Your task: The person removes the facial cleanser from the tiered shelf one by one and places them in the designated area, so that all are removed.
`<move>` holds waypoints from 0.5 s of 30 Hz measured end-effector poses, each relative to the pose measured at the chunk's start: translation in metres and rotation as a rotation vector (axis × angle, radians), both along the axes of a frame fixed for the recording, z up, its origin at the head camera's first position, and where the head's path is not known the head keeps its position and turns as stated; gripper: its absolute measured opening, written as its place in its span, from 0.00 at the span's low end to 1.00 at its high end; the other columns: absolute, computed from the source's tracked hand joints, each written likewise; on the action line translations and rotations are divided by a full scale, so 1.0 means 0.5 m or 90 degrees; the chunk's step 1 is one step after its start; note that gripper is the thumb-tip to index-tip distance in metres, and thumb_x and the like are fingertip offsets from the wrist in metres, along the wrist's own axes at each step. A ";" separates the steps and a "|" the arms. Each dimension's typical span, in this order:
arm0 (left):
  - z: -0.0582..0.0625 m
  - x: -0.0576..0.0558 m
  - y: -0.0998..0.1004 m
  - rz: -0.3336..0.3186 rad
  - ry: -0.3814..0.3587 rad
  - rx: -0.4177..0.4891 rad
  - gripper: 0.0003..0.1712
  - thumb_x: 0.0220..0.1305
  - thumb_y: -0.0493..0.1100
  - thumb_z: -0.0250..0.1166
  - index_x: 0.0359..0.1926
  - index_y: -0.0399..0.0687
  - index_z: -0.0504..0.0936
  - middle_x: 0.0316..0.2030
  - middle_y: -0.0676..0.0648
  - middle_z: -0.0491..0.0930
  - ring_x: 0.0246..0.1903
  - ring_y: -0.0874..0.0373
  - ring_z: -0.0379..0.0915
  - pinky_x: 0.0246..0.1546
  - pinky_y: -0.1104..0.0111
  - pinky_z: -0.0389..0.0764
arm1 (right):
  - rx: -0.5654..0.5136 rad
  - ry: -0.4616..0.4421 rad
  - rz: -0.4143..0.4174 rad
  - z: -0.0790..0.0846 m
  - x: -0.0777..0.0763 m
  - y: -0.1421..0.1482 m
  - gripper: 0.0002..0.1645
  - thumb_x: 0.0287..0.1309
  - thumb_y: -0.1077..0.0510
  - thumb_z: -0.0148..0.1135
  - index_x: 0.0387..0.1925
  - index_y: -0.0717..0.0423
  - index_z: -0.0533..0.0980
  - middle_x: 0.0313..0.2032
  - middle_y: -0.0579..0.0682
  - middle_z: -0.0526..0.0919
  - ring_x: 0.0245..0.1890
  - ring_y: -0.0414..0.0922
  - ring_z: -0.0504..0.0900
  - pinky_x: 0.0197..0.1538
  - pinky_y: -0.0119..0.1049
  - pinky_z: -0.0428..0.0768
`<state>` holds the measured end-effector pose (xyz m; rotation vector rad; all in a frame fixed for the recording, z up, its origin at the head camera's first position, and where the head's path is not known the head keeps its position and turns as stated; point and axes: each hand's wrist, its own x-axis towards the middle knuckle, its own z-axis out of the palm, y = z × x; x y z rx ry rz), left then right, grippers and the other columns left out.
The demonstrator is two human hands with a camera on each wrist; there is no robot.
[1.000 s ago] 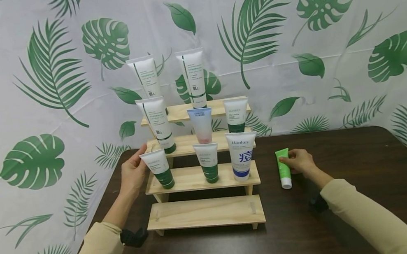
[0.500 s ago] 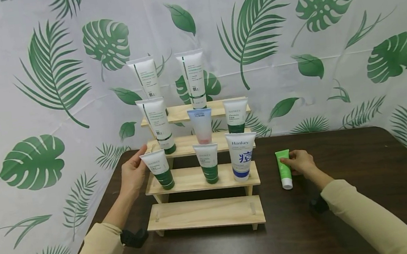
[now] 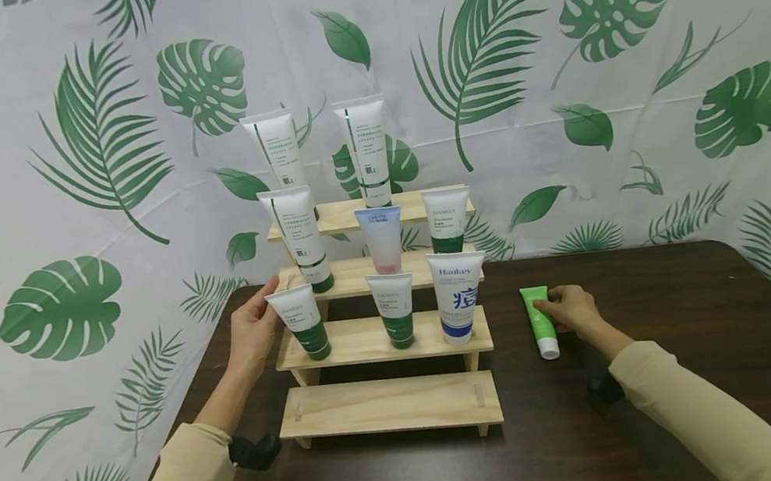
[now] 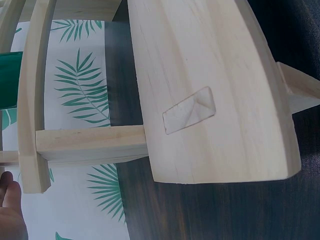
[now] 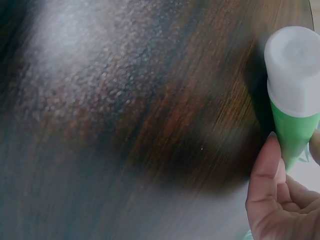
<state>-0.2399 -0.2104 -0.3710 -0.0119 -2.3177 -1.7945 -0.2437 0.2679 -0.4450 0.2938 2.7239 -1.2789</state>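
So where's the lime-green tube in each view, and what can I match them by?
Head: right of centre, the lime-green tube is pinched by the right hand, to the right of the wooden stand.
Left wrist: not in it.
Right wrist: at the right edge, partly cut off, white cap upward, fingers below the cap.
Shared landmark: the dark wood-grain table, in all three.

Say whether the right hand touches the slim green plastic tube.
Touching: right wrist view shows the right hand pinching the green plastic tube from both sides.
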 end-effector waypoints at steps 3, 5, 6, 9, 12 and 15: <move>0.000 0.001 0.000 0.003 0.003 0.000 0.25 0.70 0.37 0.52 0.66 0.37 0.65 0.64 0.40 0.66 0.62 0.51 0.63 0.43 0.88 0.68 | 0.008 0.002 0.005 0.001 0.003 0.002 0.36 0.64 0.53 0.55 0.60 0.80 0.61 0.50 0.74 0.73 0.35 0.52 0.82 0.33 0.40 0.83; -0.001 0.001 0.000 0.003 0.003 0.003 0.25 0.70 0.37 0.52 0.66 0.38 0.65 0.64 0.41 0.66 0.62 0.51 0.63 0.44 0.88 0.68 | 0.013 0.008 0.007 0.003 0.005 0.002 0.35 0.64 0.53 0.55 0.60 0.79 0.61 0.49 0.73 0.73 0.36 0.53 0.82 0.34 0.40 0.83; -0.001 0.001 0.000 0.003 0.003 0.005 0.25 0.70 0.37 0.52 0.66 0.38 0.65 0.64 0.41 0.66 0.62 0.51 0.63 0.44 0.88 0.68 | 0.017 0.014 0.008 0.005 0.006 0.003 0.34 0.64 0.53 0.55 0.59 0.79 0.62 0.48 0.73 0.73 0.36 0.53 0.82 0.34 0.40 0.83; -0.002 -0.001 0.000 0.001 0.005 0.007 0.25 0.70 0.37 0.52 0.66 0.37 0.65 0.64 0.40 0.66 0.62 0.52 0.63 0.44 0.88 0.68 | 0.033 0.043 0.008 0.014 0.006 0.005 0.32 0.64 0.54 0.54 0.58 0.78 0.65 0.45 0.72 0.74 0.34 0.55 0.82 0.33 0.40 0.83; -0.002 -0.002 0.000 -0.002 0.008 0.006 0.25 0.69 0.37 0.53 0.66 0.37 0.65 0.64 0.40 0.66 0.62 0.52 0.63 0.44 0.88 0.68 | 0.054 0.080 0.000 0.030 0.004 0.007 0.31 0.65 0.53 0.54 0.56 0.77 0.66 0.42 0.70 0.76 0.31 0.52 0.83 0.31 0.39 0.82; -0.002 -0.003 -0.001 -0.001 0.006 0.002 0.25 0.70 0.37 0.52 0.66 0.37 0.65 0.64 0.40 0.66 0.63 0.52 0.63 0.44 0.88 0.68 | 0.054 0.117 -0.002 0.052 0.002 0.008 0.31 0.66 0.51 0.53 0.57 0.75 0.67 0.42 0.69 0.77 0.31 0.51 0.83 0.31 0.37 0.82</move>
